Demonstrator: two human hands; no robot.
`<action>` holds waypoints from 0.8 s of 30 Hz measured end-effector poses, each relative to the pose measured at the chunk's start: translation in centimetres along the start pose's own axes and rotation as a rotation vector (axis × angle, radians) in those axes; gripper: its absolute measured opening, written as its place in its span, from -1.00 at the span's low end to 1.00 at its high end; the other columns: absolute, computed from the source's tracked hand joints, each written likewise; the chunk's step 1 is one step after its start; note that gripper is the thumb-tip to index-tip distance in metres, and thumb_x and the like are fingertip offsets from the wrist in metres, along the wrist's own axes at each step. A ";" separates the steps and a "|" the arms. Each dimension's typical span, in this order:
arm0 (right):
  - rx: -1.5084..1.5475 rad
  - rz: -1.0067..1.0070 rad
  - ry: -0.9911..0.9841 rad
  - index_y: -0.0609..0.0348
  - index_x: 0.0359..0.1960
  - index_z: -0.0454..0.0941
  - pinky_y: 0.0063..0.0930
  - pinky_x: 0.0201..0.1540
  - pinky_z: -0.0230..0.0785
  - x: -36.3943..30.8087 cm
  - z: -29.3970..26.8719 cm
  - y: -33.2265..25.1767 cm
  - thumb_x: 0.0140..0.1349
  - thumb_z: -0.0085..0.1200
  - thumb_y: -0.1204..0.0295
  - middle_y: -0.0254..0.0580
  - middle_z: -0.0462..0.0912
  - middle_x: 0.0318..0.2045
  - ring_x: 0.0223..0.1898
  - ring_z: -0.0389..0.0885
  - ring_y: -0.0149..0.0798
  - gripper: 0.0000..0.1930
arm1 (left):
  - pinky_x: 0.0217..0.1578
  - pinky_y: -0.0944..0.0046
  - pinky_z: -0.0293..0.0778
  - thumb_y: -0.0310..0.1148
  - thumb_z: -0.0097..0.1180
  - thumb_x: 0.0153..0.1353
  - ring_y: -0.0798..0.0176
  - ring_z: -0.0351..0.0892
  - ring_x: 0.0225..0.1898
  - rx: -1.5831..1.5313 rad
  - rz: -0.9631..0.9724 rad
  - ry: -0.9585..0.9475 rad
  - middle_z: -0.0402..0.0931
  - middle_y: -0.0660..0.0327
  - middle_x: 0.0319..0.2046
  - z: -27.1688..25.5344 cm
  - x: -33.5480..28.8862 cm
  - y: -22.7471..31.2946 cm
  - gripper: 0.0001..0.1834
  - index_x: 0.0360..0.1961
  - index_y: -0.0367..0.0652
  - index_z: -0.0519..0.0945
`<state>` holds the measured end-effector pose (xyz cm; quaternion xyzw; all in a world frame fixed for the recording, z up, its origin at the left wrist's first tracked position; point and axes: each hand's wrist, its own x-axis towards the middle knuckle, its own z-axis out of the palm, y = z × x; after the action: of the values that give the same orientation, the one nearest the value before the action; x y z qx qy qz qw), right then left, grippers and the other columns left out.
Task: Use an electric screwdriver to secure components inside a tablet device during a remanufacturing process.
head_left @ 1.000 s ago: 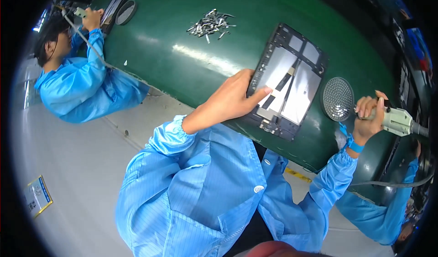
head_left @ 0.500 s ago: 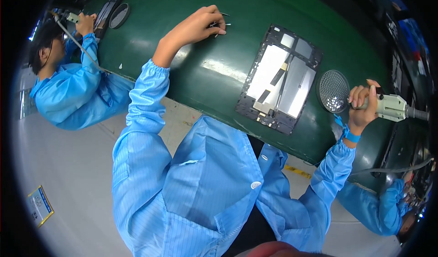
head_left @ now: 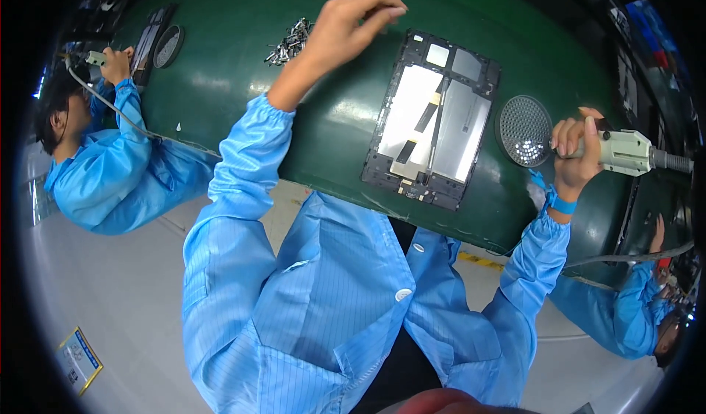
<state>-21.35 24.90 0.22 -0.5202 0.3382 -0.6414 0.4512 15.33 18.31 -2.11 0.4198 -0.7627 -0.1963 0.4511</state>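
Note:
My left hand [head_left: 358,26] is raised over the green bench, just left of the far edge of an opened tablet [head_left: 475,96]. Its thumb and forefinger meet in a pinch; what they hold, if anything, is too small to make out. Behind the wrist lies a pile of small metal parts [head_left: 289,45], partly covered by the hand. The tablet shows silver panels, black strips and a dark frame. On the right, my right hand [head_left: 577,153] wraps round a pale electric screwdriver [head_left: 626,153], held sideways beside a round dimpled dish [head_left: 523,129].
The bench [head_left: 323,138] has its near edge close to my body. A grey cable [head_left: 636,258] crosses at the right. One co-worker [head_left: 110,149] sits at the left by another round dish [head_left: 168,46]; a second person [head_left: 610,311] is at the lower right.
My left hand has moved right toward the tablet's far end, uncovering the pile of metal parts. My right hand keeps hold of the screwdriver in nearly the same place. The view has shifted slightly.

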 end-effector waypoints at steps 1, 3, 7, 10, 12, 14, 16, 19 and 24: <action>-0.005 0.000 -0.008 0.43 -0.09 0.41 -0.47 -0.61 0.19 0.0 -0.1 0.0 0.38 -0.15 0.48 -0.37 0.20 -0.73 -0.74 0.19 -0.45 -0.78 | -0.28 0.29 0.58 -0.38 0.19 0.29 0.25 0.71 -0.30 -0.159 -0.150 -0.045 0.69 0.15 -0.30 1.1 -0.2 -0.3 -0.82 -0.13 -0.22 0.66; -0.012 0.004 0.006 0.43 -0.09 0.41 -0.47 -0.61 0.19 0.0 0.1 0.0 0.37 -0.15 0.47 -0.36 0.20 -0.73 -0.74 0.19 -0.45 -0.77 | -0.19 0.35 0.59 -0.27 0.27 0.26 0.29 0.73 -0.28 -0.119 -0.184 -0.019 0.71 0.16 -0.27 2.7 -0.6 -1.5 -0.72 -0.09 -0.19 0.68; -0.006 0.009 0.000 0.44 -0.09 0.41 -0.47 -0.61 0.19 0.0 0.1 0.0 0.37 -0.13 0.46 -0.36 0.21 -0.73 -0.73 0.20 -0.45 -0.76 | -0.13 0.32 0.60 -0.28 0.26 0.27 0.30 0.73 -0.22 -0.142 -0.195 0.045 0.72 0.18 -0.27 2.7 -0.4 -2.7 -0.75 -0.13 -0.21 0.68; -0.018 0.018 0.011 0.43 -0.09 0.42 -0.47 -0.61 0.18 -0.1 0.1 -0.2 0.37 -0.13 0.47 -0.36 0.21 -0.73 -0.73 0.19 -0.45 -0.77 | -0.12 0.34 0.58 -0.27 0.26 0.27 0.31 0.72 -0.20 -0.148 -0.168 0.049 0.73 0.16 -0.24 2.4 -0.4 -2.5 -0.75 -0.14 -0.22 0.68; -0.013 0.016 0.007 0.43 -0.10 0.42 -0.47 -0.61 0.18 0.0 0.2 -0.2 0.36 -0.13 0.47 -0.36 0.21 -0.73 -0.73 0.19 -0.45 -0.77 | -0.12 0.34 0.58 -0.27 0.26 0.27 0.31 0.72 -0.19 -0.186 -0.227 0.027 0.73 0.15 -0.23 2.4 -0.4 -2.6 -0.74 -0.13 -0.22 0.69; -0.010 0.016 -0.003 0.42 -0.10 0.43 -0.48 -0.61 0.18 0.0 0.2 -0.2 0.36 -0.13 0.47 -0.36 0.21 -0.73 -0.73 0.19 -0.45 -0.77 | -0.11 0.34 0.57 -0.24 0.25 0.28 0.29 0.71 -0.18 -0.183 -0.252 -0.145 0.73 0.12 -0.20 2.4 -0.1 -3.0 -0.71 -0.09 -0.21 0.72; -0.006 0.019 0.003 0.42 -0.10 0.44 -0.48 -0.61 0.17 0.1 0.1 -0.2 0.36 -0.12 0.48 -0.37 0.21 -0.74 -0.74 0.19 -0.46 -0.78 | -0.06 0.35 0.55 -0.25 0.22 0.30 0.30 0.69 -0.13 -0.146 -0.290 -0.201 0.72 0.11 -0.17 2.5 0.1 -2.9 -0.70 -0.05 -0.20 0.71; -0.010 0.019 0.008 0.42 -0.10 0.44 -0.48 -0.62 0.18 0.0 0.0 -0.1 0.35 -0.11 0.48 -0.37 0.21 -0.74 -0.74 0.20 -0.46 -0.78 | -0.06 0.36 0.54 -0.23 0.22 0.30 0.29 0.68 -0.14 -0.105 -0.321 -0.272 0.72 0.09 -0.16 2.8 0.7 -3.0 -0.68 -0.03 -0.18 0.71; 0.004 0.014 -0.008 0.42 -0.11 0.44 -0.48 -0.61 0.19 0.0 -0.1 0.1 0.36 -0.11 0.48 -0.37 0.22 -0.74 -0.74 0.20 -0.46 -0.78 | -0.16 0.36 0.55 -0.24 0.26 0.27 0.31 0.67 -0.26 -0.087 -0.329 -0.406 0.73 0.11 -0.21 2.8 1.8 -4.8 -0.70 -0.06 -0.18 0.73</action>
<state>-21.46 24.85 0.13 -0.5196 0.3386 -0.6369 0.4581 14.74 13.85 -5.83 0.4705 -0.7498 -0.3799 0.2684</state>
